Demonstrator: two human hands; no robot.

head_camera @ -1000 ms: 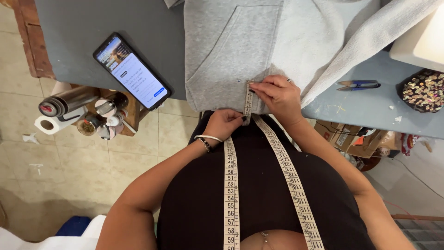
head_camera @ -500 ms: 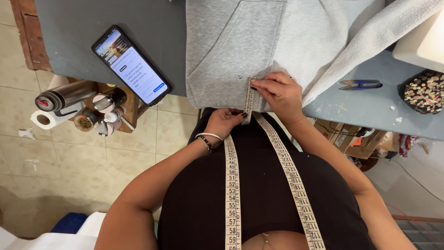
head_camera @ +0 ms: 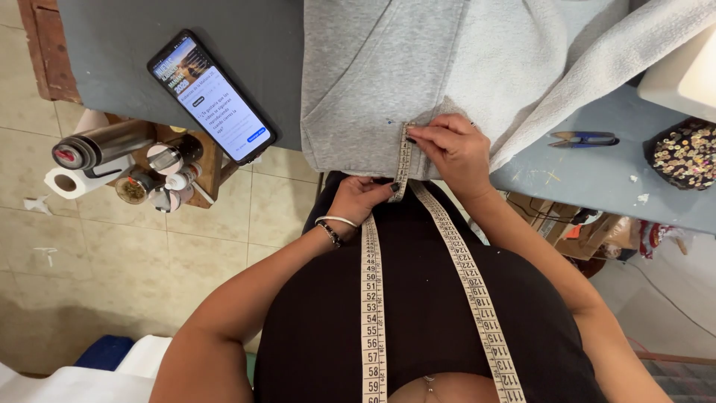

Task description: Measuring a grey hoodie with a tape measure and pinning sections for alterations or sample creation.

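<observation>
A grey fleece garment [head_camera: 388, 75] lies on the blue-grey table [head_camera: 582, 186], its hem hanging over the near edge. A cream measuring tape [head_camera: 373, 298] hangs round my neck. My right hand [head_camera: 447, 145] pins one end of the tape flat against the garment's hem, fingertips pressing down. Just below the table edge, my left hand [head_camera: 362, 200] pinches the same strip of tape and holds it taut. Bracelets circle my left wrist.
A smartphone [head_camera: 212, 97] with a lit screen lies on the table at the left. Small blue snips [head_camera: 585, 138] and a dark sequinned cushion [head_camera: 682, 153] sit at the right. A wooden rack [head_camera: 186, 168] with bottles, a steel flask and a paper roll stands below the table's left side.
The view has shifted slightly. Both hands keep the tape against the hem, with hardly any movement.
</observation>
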